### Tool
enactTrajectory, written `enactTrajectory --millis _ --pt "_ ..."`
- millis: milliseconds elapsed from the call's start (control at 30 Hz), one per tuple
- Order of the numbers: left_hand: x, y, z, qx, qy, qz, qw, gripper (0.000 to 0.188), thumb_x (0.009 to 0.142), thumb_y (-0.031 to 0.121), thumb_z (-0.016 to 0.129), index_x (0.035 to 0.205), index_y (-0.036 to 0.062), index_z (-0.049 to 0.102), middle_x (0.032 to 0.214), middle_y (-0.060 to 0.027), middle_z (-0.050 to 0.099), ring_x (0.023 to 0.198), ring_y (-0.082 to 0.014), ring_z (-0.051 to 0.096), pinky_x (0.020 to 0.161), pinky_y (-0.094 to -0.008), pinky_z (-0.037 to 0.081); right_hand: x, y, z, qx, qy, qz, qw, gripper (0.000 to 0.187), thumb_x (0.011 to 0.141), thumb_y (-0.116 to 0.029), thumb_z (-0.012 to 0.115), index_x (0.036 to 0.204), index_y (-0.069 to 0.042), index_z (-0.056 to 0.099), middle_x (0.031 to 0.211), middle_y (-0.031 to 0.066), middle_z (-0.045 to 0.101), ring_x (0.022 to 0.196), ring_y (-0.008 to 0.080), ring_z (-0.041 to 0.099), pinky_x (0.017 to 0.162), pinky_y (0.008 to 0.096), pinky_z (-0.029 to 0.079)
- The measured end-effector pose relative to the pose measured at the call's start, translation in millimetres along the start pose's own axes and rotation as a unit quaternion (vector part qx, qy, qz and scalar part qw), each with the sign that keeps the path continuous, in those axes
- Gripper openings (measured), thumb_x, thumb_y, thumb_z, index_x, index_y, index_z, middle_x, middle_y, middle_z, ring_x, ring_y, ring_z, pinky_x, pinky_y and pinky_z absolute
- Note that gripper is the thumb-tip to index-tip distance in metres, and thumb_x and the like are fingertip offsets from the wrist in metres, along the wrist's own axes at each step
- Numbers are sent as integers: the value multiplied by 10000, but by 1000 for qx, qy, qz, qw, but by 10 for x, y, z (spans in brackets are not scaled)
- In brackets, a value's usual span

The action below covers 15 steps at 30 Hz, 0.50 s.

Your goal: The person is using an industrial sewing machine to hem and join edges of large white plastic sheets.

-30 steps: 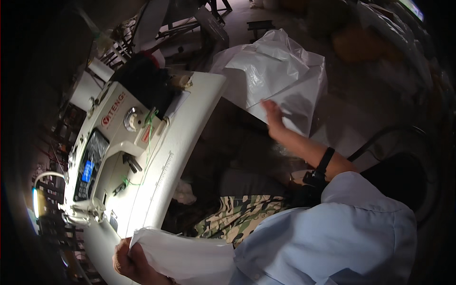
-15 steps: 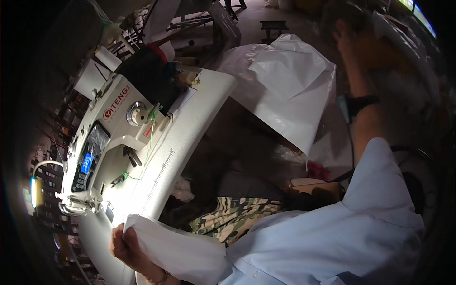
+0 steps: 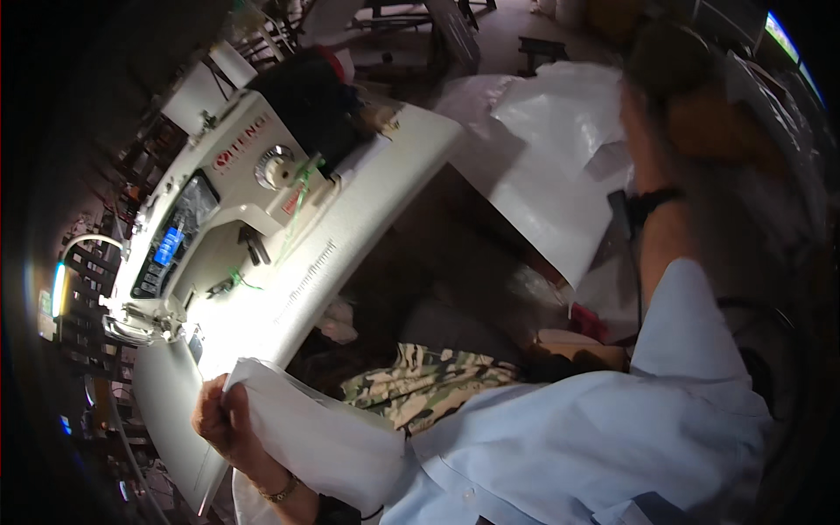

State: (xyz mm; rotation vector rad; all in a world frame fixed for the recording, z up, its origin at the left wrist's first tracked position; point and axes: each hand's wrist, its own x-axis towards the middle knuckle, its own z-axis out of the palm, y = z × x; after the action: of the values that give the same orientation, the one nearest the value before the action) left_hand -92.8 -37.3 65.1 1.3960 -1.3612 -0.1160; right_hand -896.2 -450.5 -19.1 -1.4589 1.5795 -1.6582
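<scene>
Arms: two. Right arm nearly straight, running from a light-blue sleeve (image 3: 691, 324) near 3 o'clock of view centre out to 2 o'clock. Left forearm enters at 7 o'clock, angled up toward 8.

Hands: two. Right hand (image 3: 633, 112), at 2 o'clock, is dim and blurred; finger opening and contact cannot be told. It overlaps the right edge of the glossy white sheeting (image 3: 547, 166). Left hand (image 3: 223, 420), at 8 o'clock, has curled fingers closed on the corner of a white cloth piece (image 3: 319, 442), which hangs at 7 o'clock between hand and shirt front.

Counts, by size: one white sewing machine (image 3: 232, 175) at 10 o'clock; one camouflage-patterned cloth (image 3: 429, 383) at 6; two white thread cones (image 3: 188, 98) between 10 and 11; one lit curved-neck lamp (image 3: 59, 289) at 9; one black wrist band (image 3: 658, 199), right wrist; one gold-toned bracelet (image 3: 282, 490), left wrist.
</scene>
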Motion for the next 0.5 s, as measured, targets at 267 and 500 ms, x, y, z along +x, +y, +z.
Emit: enactTrajectory --millis 267,500 --pt "-137 28 130 -108 10 -33 994 163 889 152 622 944 1 598 842 -21 578 733 -93 506 671 -247 416 -1004 -3206 760 -57 -77 -274 957 270 886 -287 568 1034 -62 556 970 32 510 872 151 467 761 306 358" --pt "-389 -8 113 -253 -136 64 956 426 895 371 537 870 -45 624 786 -152 659 593 -200 585 598 -300 459 -2965 -3072 2148 54 -569 -30 820 258 812 -313 676 763 -60 669 639 -39 563 575 59 489 523 243 379"
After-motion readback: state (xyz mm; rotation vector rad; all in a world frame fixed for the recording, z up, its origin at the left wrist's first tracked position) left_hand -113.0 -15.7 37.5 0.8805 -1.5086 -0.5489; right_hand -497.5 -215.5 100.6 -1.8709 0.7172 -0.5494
